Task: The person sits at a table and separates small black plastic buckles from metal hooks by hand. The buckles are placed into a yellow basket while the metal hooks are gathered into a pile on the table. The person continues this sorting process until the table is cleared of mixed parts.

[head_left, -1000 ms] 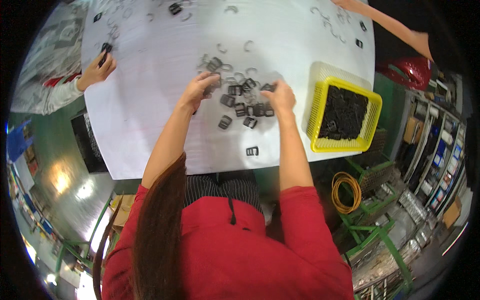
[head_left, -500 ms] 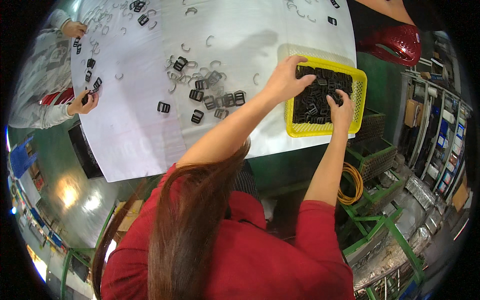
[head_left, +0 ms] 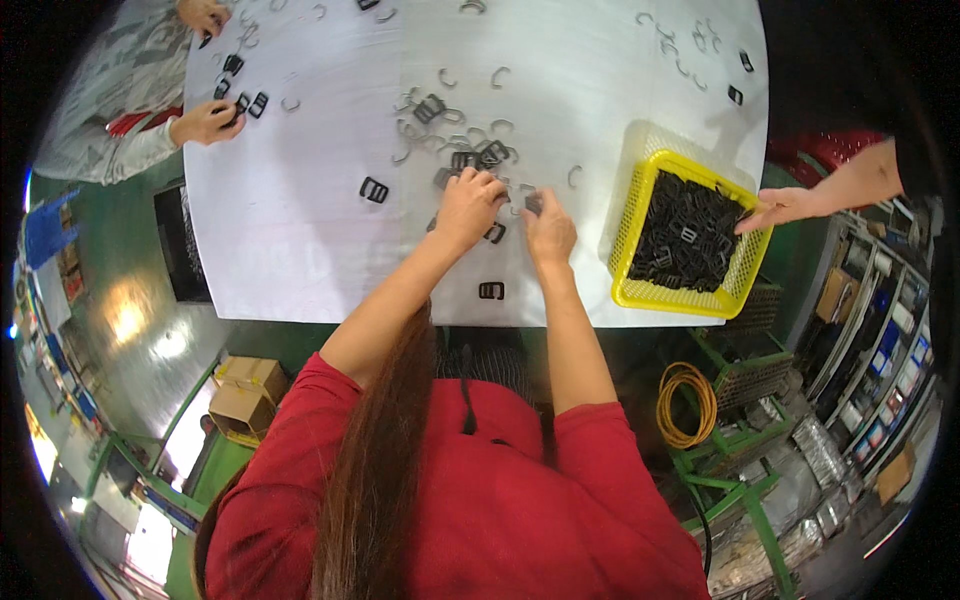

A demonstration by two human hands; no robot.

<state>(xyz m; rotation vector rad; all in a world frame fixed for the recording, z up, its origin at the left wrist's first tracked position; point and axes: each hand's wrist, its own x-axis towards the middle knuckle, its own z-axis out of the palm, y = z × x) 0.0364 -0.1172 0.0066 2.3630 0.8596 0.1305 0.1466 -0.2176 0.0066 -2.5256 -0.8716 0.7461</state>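
My left hand is over the heap of black buckles and grey C-shaped rings mid-table. Its fingers are closed, with a small dark piece at their tips that I cannot make out. Just to its right, my right hand pinches a black buckle between thumb and fingers. Beyond my left hand lie more black buckles, partly hidden by it. One loose buckle rests near the table's front edge, another to the left.
A yellow basket full of black buckles stands at the table's right. Another person's hand reaches its right rim. Across the left edge, a person in grey sleeves handles buckles with both hands. Loose rings are scattered over the white tabletop.
Both my hands have left the basket and moved left to the heap, where the right one now has a buckle. Another person's hand has come to the basket's right rim. The view has shifted.
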